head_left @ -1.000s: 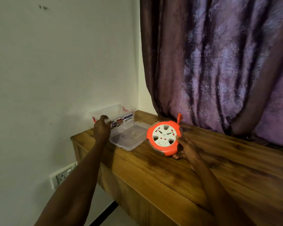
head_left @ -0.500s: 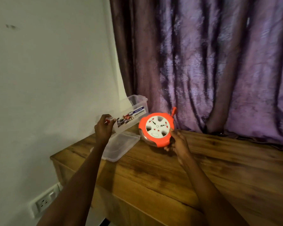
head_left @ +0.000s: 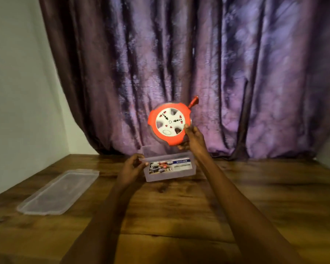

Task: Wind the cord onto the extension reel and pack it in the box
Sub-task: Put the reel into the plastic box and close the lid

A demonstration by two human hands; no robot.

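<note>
The orange extension reel [head_left: 169, 123] with its white socket face and orange crank handle is held up in the air, face toward me. My right hand [head_left: 192, 139] grips its lower right rim. Below it, the clear plastic box [head_left: 170, 167] with a blue "MULTI-BOX" label sits on the wooden table, open side up. My left hand [head_left: 131, 167] holds the box at its left end. No loose cord shows outside the reel.
The box's clear lid [head_left: 58, 191] lies flat on the wooden table [head_left: 179, 216] at the left. A purple curtain [head_left: 198, 63] hangs along the table's back edge. A white wall [head_left: 17, 92] borders the left side.
The reel rose off the table and now hangs above the box. My left hand drew the box away from the wall toward the table's middle; the lid stayed behind at left.
</note>
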